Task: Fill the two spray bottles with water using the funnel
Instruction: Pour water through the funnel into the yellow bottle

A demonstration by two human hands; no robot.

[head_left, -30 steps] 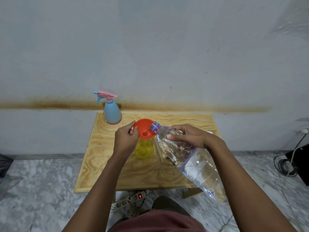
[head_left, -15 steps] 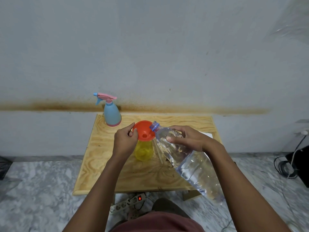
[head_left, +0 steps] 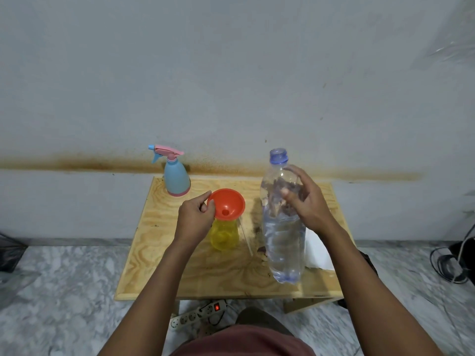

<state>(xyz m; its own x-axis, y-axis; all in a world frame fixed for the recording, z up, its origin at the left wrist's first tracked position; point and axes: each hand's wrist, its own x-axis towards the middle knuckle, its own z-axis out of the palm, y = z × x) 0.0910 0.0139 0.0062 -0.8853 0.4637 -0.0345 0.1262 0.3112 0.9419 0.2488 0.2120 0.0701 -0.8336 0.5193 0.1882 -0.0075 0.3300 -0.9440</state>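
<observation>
left grip (head_left: 196,218) pinches funnel (head_left: 227,201) (atop yellow bottle (head_left: 224,235)) | right grip (head_left: 308,204): water bottle (head_left: 282,244)

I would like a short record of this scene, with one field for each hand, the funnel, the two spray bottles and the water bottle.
funnel: orange, seated in the neck of the yellow spray bottle
yellow spray bottle: upright on the table, no spray head on
blue spray bottle: pink spray head on, at the table's far left corner
water bottle: upright, uncapped, partly full, not pouring
left hand: pinches the funnel's rim
right hand: holds the water bottle's upper part
</observation>
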